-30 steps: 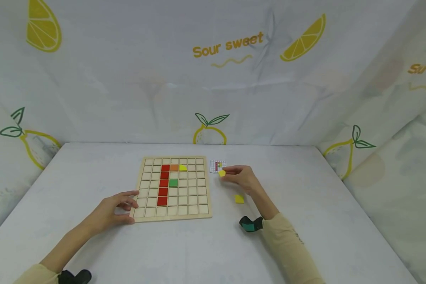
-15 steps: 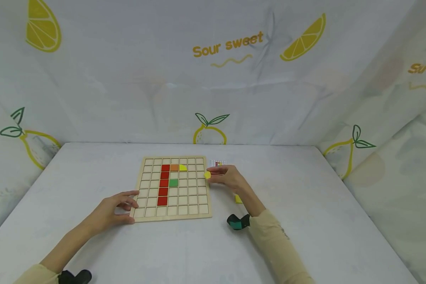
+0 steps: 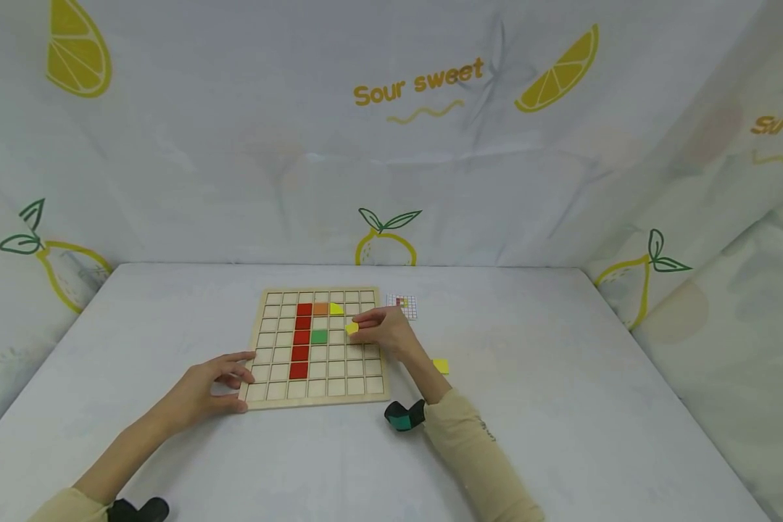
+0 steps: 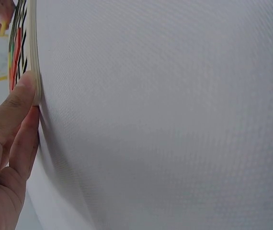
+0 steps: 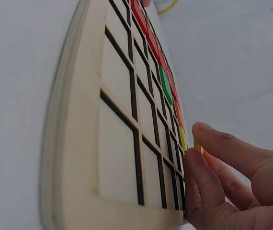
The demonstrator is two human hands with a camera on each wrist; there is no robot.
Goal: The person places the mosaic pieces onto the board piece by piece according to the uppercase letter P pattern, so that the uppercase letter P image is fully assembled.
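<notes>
In the head view, a wooden grid board (image 3: 355,388) lies on the white table. Its cells hold a column of several red tiles (image 3: 300,353), an orange tile (image 3: 320,309), a yellow tile (image 3: 336,309) and a green tile (image 3: 319,336). My left hand (image 3: 202,388) grips the board's left edge near its front corner; the left wrist view has that thumb (image 4: 19,93) on the corner. Over the right part of the board, my right hand (image 3: 388,332) pinches a small yellow tile (image 3: 351,328) between thumb and fingertips, seen nearly edge-on in the right wrist view.
Right of the board, another yellow tile (image 3: 440,366) lies on the table, partly behind my right wrist. A small printed pattern card (image 3: 407,306) sits beside the board's far right corner, partly covered by my right hand. A lemon-print sheet (image 3: 235,145) hangs behind the table.
My right hand has carried the yellow tile leftward from beside the card to over the board's right side. My left hand and the board stay where they were.
</notes>
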